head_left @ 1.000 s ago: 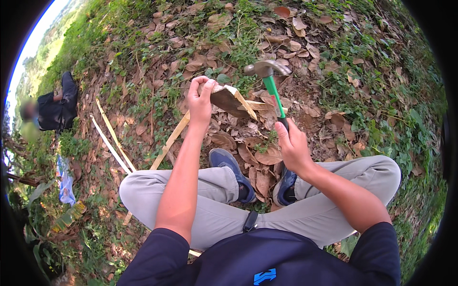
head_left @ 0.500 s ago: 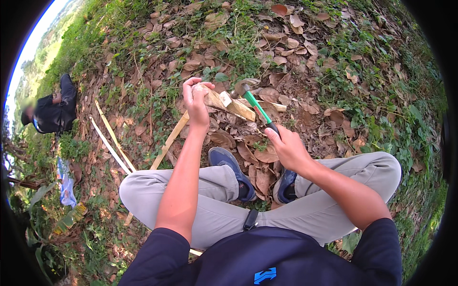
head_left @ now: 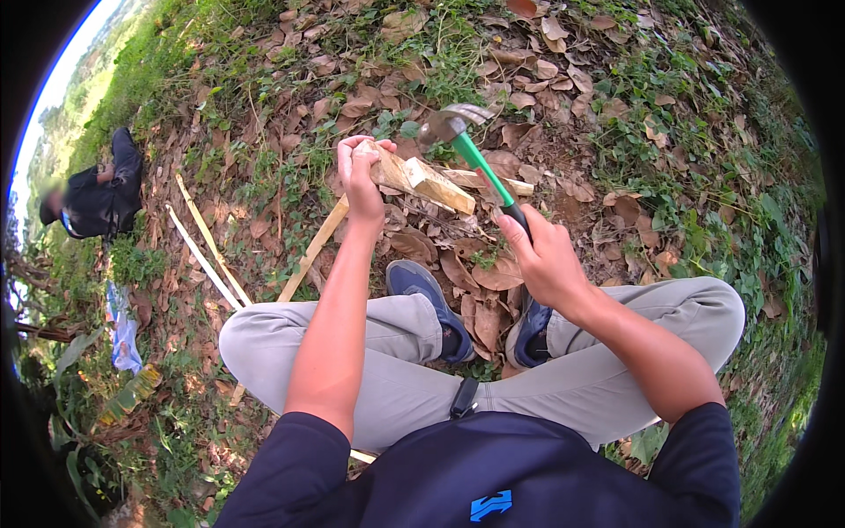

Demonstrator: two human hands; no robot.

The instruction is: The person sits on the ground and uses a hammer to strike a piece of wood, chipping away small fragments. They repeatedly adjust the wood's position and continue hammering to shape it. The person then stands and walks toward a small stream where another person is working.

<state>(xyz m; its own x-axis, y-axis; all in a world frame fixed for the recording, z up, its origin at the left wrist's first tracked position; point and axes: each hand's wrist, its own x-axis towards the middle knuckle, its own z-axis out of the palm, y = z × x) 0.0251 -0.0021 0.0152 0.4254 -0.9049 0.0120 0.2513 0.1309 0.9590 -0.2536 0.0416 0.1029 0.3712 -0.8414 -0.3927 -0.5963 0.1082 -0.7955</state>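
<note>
Currently, both hands are occupied. Left hand (head_left: 359, 169): closed on the near-left end of a board (head_left: 387, 168), thumb over its upper side, fingers curled around the end. Presumably the grip sits at that end to steady the wood while leaving the rest of it exposed. A block (head_left: 443, 187) shows just right of the left hand, angled down toward the right; its pale end face is turned up. Whether board and block are joined, cannot tell.

Right hand (head_left: 544, 257): wrapped around the black grip of a hammer (head_left: 486, 169). The green shaft leans up and leftward from the fist, so the metal head is beyond the right hand, just above the wood in view, apparently clear of it. Striking face points toward the left-hand side, claw the other way. The low hold on the handle probably gives reach and keeps the fist clear of the wood.

Behind the block, between the two hands, a stick (head_left: 491, 182) extends rightward. A long strip (head_left: 315, 248) slants from below the left hand toward the left knee. Farther left of that hand lie two thin slats (head_left: 208, 236), nearly parallel.

Nearer the body than both hands: shoes (head_left: 421, 299), dry leaves (head_left: 498, 271) between and around them. Well left of the left hand, another person (head_left: 91, 204) sits on the ground.
</note>
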